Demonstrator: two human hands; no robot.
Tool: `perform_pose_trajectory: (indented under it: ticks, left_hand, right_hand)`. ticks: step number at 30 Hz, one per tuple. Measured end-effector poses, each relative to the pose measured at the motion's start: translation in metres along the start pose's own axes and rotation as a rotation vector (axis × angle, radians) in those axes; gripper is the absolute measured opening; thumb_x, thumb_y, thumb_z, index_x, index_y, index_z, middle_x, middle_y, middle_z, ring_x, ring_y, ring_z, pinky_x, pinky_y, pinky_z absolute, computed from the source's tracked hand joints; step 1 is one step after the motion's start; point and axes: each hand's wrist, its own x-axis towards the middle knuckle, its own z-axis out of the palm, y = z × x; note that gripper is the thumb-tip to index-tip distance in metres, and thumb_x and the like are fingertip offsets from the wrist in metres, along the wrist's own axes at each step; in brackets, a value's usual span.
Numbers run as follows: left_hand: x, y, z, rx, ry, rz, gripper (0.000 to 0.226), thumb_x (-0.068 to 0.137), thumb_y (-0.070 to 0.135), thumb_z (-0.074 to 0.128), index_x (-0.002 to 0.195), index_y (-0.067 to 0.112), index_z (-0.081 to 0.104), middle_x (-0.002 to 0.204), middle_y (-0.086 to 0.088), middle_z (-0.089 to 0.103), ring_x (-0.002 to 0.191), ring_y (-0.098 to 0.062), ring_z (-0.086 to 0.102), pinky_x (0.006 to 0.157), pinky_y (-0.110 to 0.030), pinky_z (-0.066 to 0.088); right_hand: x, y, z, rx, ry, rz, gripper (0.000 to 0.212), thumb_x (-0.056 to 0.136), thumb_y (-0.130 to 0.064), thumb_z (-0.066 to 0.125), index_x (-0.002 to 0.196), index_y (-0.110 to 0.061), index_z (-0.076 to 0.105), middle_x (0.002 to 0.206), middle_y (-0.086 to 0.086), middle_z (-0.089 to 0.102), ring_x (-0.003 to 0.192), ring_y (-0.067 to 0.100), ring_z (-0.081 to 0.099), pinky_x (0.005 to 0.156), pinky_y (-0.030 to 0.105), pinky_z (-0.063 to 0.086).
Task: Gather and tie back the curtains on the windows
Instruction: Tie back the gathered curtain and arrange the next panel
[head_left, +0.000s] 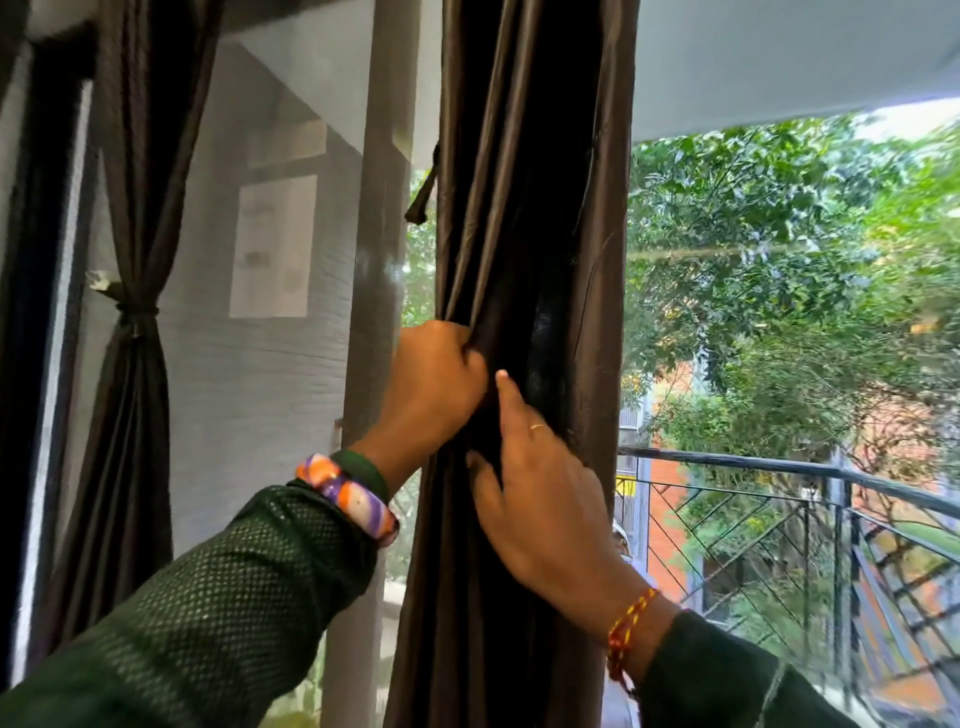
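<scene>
- 2 curtains in view: far-left curtain (136, 312) was already cinched w/ a tie (134, 310); centre curtain (524, 234) hung bunched at the post but untied, so approx. half done, by my reading.
- 2 hands: left hand (436, 387) had its fingers curled round the centre curtain's folds; right hand (535, 483) lay w/ straight fingers pressing the cloth.
- 1 loose tie strap (422, 200) dangled at its left edge, unused.

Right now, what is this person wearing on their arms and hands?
Both arms are in dark green sleeves with a fine dotted mesh texture. The left wrist carries a chunky bangle swirled in orange, purple and white. The right wrist has a red and yellow braided thread, and a thin gold ring sits on a finger of the right hand.
</scene>
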Motion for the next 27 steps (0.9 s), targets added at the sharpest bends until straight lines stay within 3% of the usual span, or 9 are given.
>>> perform_pose_trajectory:
  ticks: [2,5,8,11,13,16,19,23,27]
  left_hand:
    - [0.002,-0.011,-0.003,0.039,0.028,-0.028,0.022,0.083,0.005,0.050,0.060,0.004,0.048,0.076,-0.028,0.061,0.076,-0.042,0.058,0.058,-0.029,0.029]
    - [0.008,-0.030,-0.008,0.069,0.065,-0.037,0.027,0.081,0.001,0.048,0.057,0.006,0.039,0.075,-0.033,0.058,0.076,-0.046,0.057,0.060,-0.033,0.028]
    - [0.011,-0.040,-0.013,0.091,0.069,-0.036,0.024,0.081,0.000,0.048,0.058,0.004,0.042,0.073,-0.033,0.058,0.075,-0.045,0.057,0.060,-0.033,0.029]
    - [0.013,-0.045,-0.016,0.100,0.068,-0.046,0.030,0.081,0.000,0.048,0.054,0.006,0.037,0.064,-0.026,0.050,0.071,-0.044,0.055,0.059,-0.033,0.030]
    - [0.013,-0.046,-0.017,0.098,0.067,-0.059,0.035,0.081,0.000,0.048,0.051,0.010,0.035,0.061,-0.017,0.044,0.067,-0.039,0.053,0.059,-0.033,0.031]
    - [0.011,-0.046,-0.019,0.102,0.077,-0.088,0.037,0.084,0.001,0.047,0.052,0.012,0.035,0.060,-0.010,0.041,0.062,-0.028,0.044,0.061,-0.030,0.030]
    - [0.006,-0.039,-0.021,0.106,0.090,-0.085,0.039,0.087,0.003,0.046,0.052,0.013,0.032,0.055,-0.004,0.038,0.061,-0.027,0.044,0.059,-0.031,0.031]
    - [-0.011,-0.013,-0.015,0.035,0.093,0.048,0.020,0.089,0.007,0.046,0.069,0.009,0.043,0.066,-0.019,0.053,0.066,-0.038,0.056,0.058,-0.035,0.036]
    - [-0.025,0.027,-0.004,-0.144,0.055,0.098,0.020,0.093,0.009,0.043,0.074,0.008,0.044,0.068,-0.015,0.053,0.062,-0.029,0.050,0.056,-0.025,0.026]
  right_hand:
    - [0.007,0.011,-0.004,-0.109,0.329,-0.025,0.067,0.082,-0.037,0.045,0.142,-0.013,0.031,0.131,0.010,0.047,0.104,0.028,0.049,0.082,0.037,0.043]
    - [0.024,0.038,-0.024,-0.063,0.539,0.208,0.087,0.075,-0.039,0.061,0.147,-0.019,0.017,0.149,0.012,0.024,0.127,0.029,0.028,0.098,0.043,0.028]
    - [0.041,0.066,-0.044,0.447,0.201,0.585,0.114,0.071,-0.035,0.078,0.150,-0.016,-0.002,0.154,0.008,0.019,0.140,0.027,0.022,0.110,0.050,0.027]
    - [0.041,0.090,-0.040,1.034,-0.159,0.726,0.083,0.069,-0.022,0.079,0.139,-0.010,0.037,0.118,0.007,0.064,0.096,0.019,0.063,0.074,0.034,0.054]
    - [0.036,0.101,-0.031,1.051,-0.332,0.747,0.055,0.069,-0.018,0.076,0.119,-0.006,0.059,0.102,0.011,0.071,0.083,0.021,0.068,0.075,0.042,0.058]
    - [0.030,0.102,-0.022,1.110,-0.270,0.739,0.013,0.086,-0.002,0.060,0.098,-0.004,0.065,0.097,0.016,0.070,0.068,0.020,0.069,0.071,0.037,0.059]
    - [0.022,0.090,-0.025,0.678,-0.068,0.619,0.014,0.092,-0.004,0.049,0.094,-0.005,0.063,0.095,0.016,0.065,0.083,0.028,0.064,0.074,0.031,0.052]
    - [0.000,0.056,-0.028,0.229,0.065,0.330,0.050,0.091,0.001,0.040,0.141,-0.003,0.032,0.085,0.015,0.063,0.084,0.034,0.061,0.059,0.021,0.028]
    - [-0.009,0.025,-0.013,0.222,-0.024,0.183,0.094,0.084,0.002,0.040,0.144,-0.026,-0.027,0.119,0.022,0.057,0.088,0.035,0.064,0.068,0.038,0.048]
